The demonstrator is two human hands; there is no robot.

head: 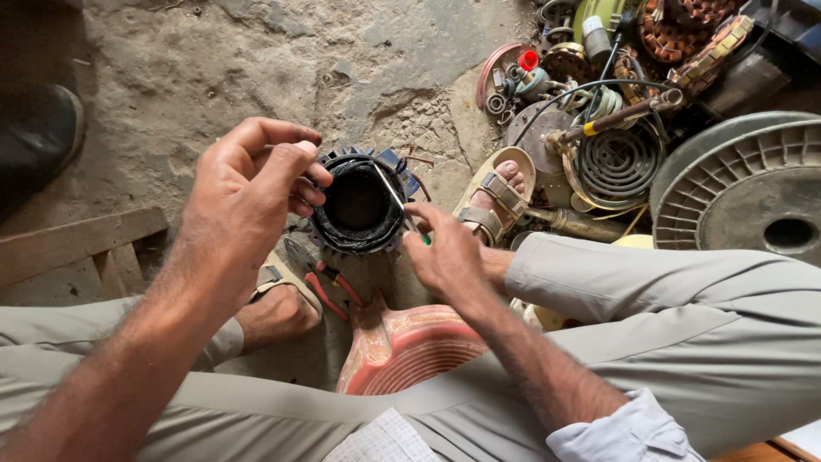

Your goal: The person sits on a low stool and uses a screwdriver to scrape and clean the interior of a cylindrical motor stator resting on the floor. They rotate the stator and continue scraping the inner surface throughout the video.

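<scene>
A round motor stator (359, 204) with black windings and blue insulation tabs stands on the ground between my feet. My left hand (248, 192) is raised beside its left rim, fingers pinched together at the edge, apparently on something thin I cannot make out. My right hand (445, 248) grips a thin metal tool with a green handle (400, 205), whose tip reaches over the stator's right rim. Red-handled pliers (329, 287) lie on the ground just below the stator.
A pink ribbed spool (406, 346) sits between my legs. Heaped at the upper right are a coiled heating element (617, 162), a large grey ribbed spool (753, 197), wires and motor parts. A wooden plank (68, 244) lies at the left, a dark shoe (43, 128) above it.
</scene>
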